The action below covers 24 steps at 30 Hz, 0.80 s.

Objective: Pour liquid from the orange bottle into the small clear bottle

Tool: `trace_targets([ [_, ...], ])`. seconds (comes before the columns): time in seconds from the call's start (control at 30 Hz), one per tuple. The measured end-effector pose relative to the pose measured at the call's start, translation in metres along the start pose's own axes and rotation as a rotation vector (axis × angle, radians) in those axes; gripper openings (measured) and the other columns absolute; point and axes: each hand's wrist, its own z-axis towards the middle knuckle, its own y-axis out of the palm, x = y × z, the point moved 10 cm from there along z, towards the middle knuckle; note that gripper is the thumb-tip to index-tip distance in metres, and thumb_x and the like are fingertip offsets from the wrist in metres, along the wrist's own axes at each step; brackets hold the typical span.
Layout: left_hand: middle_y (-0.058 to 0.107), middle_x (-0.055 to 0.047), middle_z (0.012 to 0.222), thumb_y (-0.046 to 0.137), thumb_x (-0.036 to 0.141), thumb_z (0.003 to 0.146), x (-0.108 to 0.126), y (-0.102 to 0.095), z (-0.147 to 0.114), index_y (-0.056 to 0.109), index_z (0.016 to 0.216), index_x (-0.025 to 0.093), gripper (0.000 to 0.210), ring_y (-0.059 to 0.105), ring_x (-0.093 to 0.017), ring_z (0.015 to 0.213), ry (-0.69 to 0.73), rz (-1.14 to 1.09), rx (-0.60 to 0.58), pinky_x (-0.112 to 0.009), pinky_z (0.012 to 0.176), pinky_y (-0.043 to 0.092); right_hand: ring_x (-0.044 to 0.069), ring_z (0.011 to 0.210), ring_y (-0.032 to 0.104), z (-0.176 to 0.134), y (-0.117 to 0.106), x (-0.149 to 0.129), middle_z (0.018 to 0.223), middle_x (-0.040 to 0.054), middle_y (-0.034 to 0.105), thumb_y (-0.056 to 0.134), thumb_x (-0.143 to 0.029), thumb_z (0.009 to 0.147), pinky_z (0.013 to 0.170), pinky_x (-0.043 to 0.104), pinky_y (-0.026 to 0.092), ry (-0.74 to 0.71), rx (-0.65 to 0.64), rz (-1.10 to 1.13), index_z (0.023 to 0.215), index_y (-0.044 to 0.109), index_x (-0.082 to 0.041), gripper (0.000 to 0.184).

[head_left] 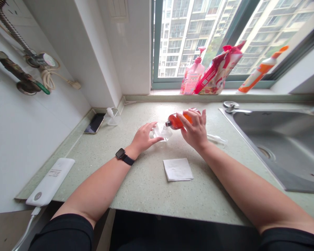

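My left hand [146,137] is closed round the side of a small clear plastic bottle [163,132] on the counter, thumb in front. In my right hand [195,129] is a bottle of red-orange liquid [176,121], tipped on its side with its dark neck pointing left. That neck meets the clear bottle's opening; whether liquid flows cannot be made out. A clear pump top [216,139] lies just right of my right hand. Nearer me, a folded white tissue [178,169] rests on the counter.
At the left are a phone [95,123], another clear pump bottle [112,116] and a white power bank [51,181] with a cable. A steel sink [285,153] is set in at the right. A pink pump bottle [192,78], a red pouch [218,71] and an orange-white bottle [260,71] line the windowsill.
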Motion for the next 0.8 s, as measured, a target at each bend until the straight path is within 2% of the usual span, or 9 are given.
trace_targets([
  [0.2,0.075,-0.012,0.129,0.080,0.068,0.089,0.0002,0.0004,0.0002,0.057,0.149,0.023,0.079,0.075,-0.031,0.115,0.005,0.001,-0.007,-0.049,0.102,0.061,0.034,0.142,0.054,0.0003,0.0024,0.0011,0.147,0.0064,0.057,0.063,-0.008,0.094,0.131,0.076,0.024,0.005,-0.016,-0.018,0.169,0.026,-0.050,0.094],
  [0.57,0.075,-0.012,0.128,0.079,0.069,0.089,-0.0003,0.0004,0.0002,0.057,0.149,0.024,0.079,0.075,-0.030,0.115,0.006,0.002,-0.003,-0.049,0.102,0.061,0.033,0.140,0.055,0.0006,-0.0012,-0.0014,0.146,0.0063,0.058,0.062,-0.008,0.097,0.132,0.075,0.024,-0.021,0.029,-0.020,0.170,0.025,-0.050,0.092],
  [0.8,0.074,-0.011,0.129,0.081,0.067,0.089,0.0002,-0.0001,0.0000,0.057,0.149,0.024,0.078,0.075,-0.030,0.116,-0.003,-0.002,-0.008,-0.049,0.103,0.061,0.035,0.142,0.053,-0.0004,0.0030,0.0022,0.149,0.0057,0.056,0.062,-0.008,0.095,0.131,0.077,0.023,0.016,-0.016,0.001,0.169,0.024,-0.053,0.095],
])
